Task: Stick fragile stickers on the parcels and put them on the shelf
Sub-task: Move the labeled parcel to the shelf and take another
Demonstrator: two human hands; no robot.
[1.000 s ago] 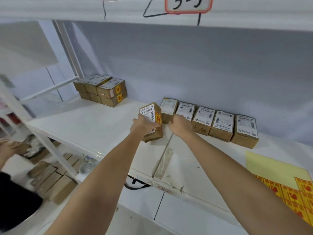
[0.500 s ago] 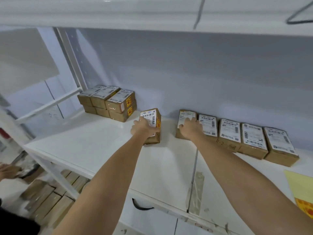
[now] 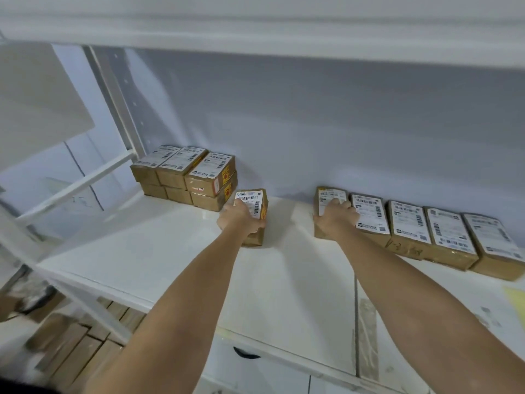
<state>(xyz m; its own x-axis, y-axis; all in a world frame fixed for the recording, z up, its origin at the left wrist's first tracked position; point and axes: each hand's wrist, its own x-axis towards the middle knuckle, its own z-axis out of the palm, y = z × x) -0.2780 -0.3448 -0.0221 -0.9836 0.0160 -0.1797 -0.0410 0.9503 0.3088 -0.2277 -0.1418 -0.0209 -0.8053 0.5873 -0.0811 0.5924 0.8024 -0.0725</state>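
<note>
My left hand point(image 3: 240, 218) grips a small brown parcel point(image 3: 255, 203) with a white label on top and a red-and-yellow fragile sticker on its right side. The parcel rests on the white shelf point(image 3: 159, 251), just right of a two-layer stack of stickered parcels point(image 3: 196, 177). My right hand point(image 3: 336, 217) lies on the leftmost parcel point(image 3: 326, 196) of a row of brown parcels point(image 3: 426, 231) along the back wall, fingers curled over its top.
The shelf board above point(image 3: 255, 32) hangs low over the work area. A white upright and crossbar point(image 3: 85, 180) stand at the left. Cardboard boxes point(image 3: 74, 354) lie on the floor at lower left. A yellow sheet edge point(image 3: 515, 302) shows at the right.
My left hand carried the stickered parcel leftward toward the stack and set it on the shelf. My right hand stayed on the leftmost parcel of the row. The view shifted left and closer.
</note>
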